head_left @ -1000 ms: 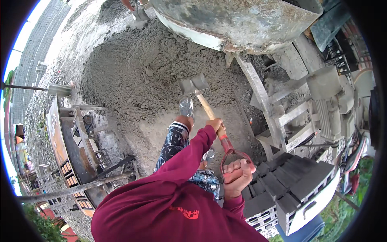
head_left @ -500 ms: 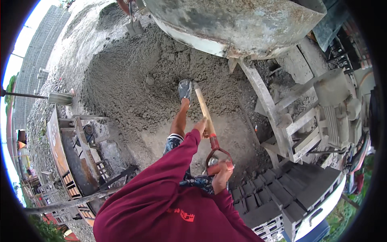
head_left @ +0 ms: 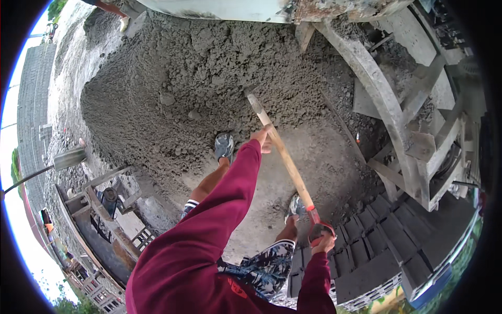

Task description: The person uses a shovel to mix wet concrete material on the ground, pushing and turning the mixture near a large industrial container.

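A shovel (head_left: 291, 168) slants across the middle of the view, its wooden shaft running from the grey pile down to a red D-shaped grip. Partway along the shaft my left hand (head_left: 262, 138) is wrapped around the wood. My right hand (head_left: 323, 243) closes on the red grip at the lower right. The blade is hidden in the heap of damp grey sand or mortar mix (head_left: 209, 68); only the dark socket end shows at the heap's edge. My feet, in grey-stained shoes (head_left: 224, 146), stand apart on either side of the shaft.
A large pale drum (head_left: 225, 9) crosses the top, with a curved metal frame (head_left: 366, 68) at right. Rows of grey hollow blocks (head_left: 366, 235) lie at lower right. A metal machine with a motor (head_left: 109, 199) stands left, near another shovel blade (head_left: 70, 158). A person's leg (head_left: 107, 7) shows at upper left.
The shovel's grip has swung down and right with my right hand, and its shaft now slants more. My left hand sits farther from the grip. The view has shifted, showing my right foot.
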`<state>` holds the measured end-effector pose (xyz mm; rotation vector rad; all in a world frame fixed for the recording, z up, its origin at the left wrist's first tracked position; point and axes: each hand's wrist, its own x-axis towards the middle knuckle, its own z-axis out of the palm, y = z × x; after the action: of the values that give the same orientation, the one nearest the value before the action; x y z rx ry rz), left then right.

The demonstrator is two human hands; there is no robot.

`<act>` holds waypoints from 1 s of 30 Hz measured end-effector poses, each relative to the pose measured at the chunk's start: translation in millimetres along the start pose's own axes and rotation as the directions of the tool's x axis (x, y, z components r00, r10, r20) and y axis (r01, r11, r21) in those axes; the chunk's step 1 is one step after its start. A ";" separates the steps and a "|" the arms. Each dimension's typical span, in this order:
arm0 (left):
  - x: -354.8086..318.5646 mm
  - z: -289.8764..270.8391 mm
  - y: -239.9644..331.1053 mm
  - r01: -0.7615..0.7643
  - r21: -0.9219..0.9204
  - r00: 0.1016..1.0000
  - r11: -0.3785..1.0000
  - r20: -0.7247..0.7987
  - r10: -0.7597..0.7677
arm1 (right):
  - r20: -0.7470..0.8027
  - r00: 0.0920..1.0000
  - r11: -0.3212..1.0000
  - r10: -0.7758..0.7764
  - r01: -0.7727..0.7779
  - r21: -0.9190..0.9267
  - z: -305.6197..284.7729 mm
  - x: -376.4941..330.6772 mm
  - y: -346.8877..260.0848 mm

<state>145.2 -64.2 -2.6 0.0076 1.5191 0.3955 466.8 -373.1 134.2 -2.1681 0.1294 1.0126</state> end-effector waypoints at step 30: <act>-324.9 -362.5 89.0 -0.436 -0.631 0.863 0.642 -0.495 0.100 | 0.623 0.483 0.175 -0.615 0.854 -0.489 52.0 -340.2 -122.4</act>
<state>-228.4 -150.7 310.2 -0.5193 1.6853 1.3220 246.5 -318.5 420.5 -2.2036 -1.7217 0.7604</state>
